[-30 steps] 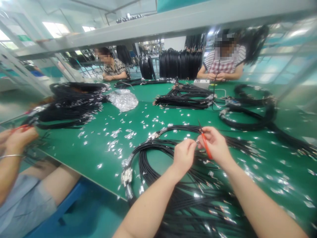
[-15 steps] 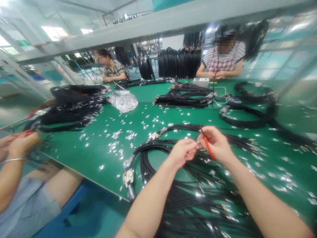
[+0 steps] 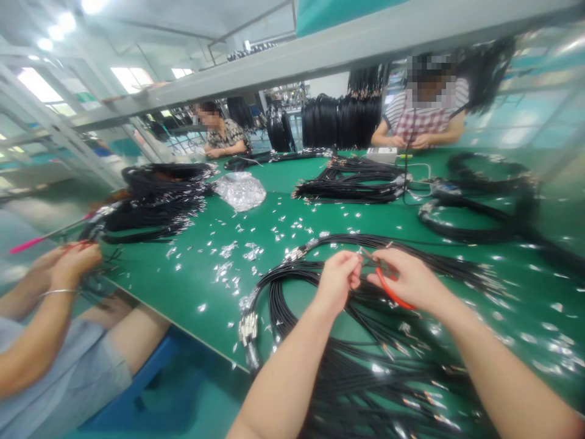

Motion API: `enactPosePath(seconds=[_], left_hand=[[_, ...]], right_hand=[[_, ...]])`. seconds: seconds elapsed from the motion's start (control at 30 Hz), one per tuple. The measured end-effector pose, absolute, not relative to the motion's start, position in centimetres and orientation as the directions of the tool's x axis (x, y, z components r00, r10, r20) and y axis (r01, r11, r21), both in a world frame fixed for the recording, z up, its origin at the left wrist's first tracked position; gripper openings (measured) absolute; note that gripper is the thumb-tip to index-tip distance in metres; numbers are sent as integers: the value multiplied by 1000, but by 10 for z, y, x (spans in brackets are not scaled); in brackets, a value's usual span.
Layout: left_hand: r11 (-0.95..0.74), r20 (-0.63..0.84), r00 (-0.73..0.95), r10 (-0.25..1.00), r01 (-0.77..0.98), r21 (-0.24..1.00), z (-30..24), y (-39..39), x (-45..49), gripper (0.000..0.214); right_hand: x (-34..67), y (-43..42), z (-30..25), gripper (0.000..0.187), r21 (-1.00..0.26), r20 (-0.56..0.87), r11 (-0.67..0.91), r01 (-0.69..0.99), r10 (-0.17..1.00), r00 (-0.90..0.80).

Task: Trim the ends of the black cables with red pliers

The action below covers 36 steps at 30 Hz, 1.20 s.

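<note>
My left hand is pinched closed on the end of a thin black cable from the coiled bundle in front of me. My right hand is closed round a small red-handled cutting tool, its tip meeting the cable end between my two hands. The hands almost touch, just above the green table. The cable bundle spreads beneath my forearms, with metal connectors at its near left end.
Small silver scraps litter the table. More black cable bundles lie at left, centre back and right, and a clear plastic bag sits mid-table. A co-worker's hands work at left; two people sit across the table.
My view has shifted slightly; both hands sit a little lower in the frame. The red tool has tilted from upright to lying lower in my right hand.
</note>
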State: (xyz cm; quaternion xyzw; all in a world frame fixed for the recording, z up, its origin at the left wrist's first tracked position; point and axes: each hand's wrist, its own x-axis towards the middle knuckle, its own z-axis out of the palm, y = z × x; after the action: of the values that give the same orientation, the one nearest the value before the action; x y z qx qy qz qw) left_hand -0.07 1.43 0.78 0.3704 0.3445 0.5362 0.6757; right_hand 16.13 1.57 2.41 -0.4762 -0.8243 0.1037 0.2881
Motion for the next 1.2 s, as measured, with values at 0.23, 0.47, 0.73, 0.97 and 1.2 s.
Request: enactPosePath(seconds=[0.23, 0.47, 0.73, 0.97, 1.2], left_hand=[[84, -34, 133, 991, -387, 918, 6, 14, 1, 20], [-43, 54, 31, 998, -278, 960, 5, 12, 2, 15], [4, 1, 13, 1000, -353, 936, 9, 13, 0, 20], [68, -46, 67, 997, -366, 928, 10, 11, 1, 18], [75, -17, 217, 976, -259, 963, 3, 7, 5, 21]], right_hand=[[160, 13, 22, 32, -413, 363, 503, 759, 856, -369], [158, 12, 27, 32, -441, 306, 480, 758, 875, -376], [164, 14, 34, 24, -424, 306, 439, 793, 893, -331], [161, 4, 39, 23, -405, 517, 551, 730, 796, -314], [153, 5, 42, 30, 18, 595, 799, 601, 474, -649]])
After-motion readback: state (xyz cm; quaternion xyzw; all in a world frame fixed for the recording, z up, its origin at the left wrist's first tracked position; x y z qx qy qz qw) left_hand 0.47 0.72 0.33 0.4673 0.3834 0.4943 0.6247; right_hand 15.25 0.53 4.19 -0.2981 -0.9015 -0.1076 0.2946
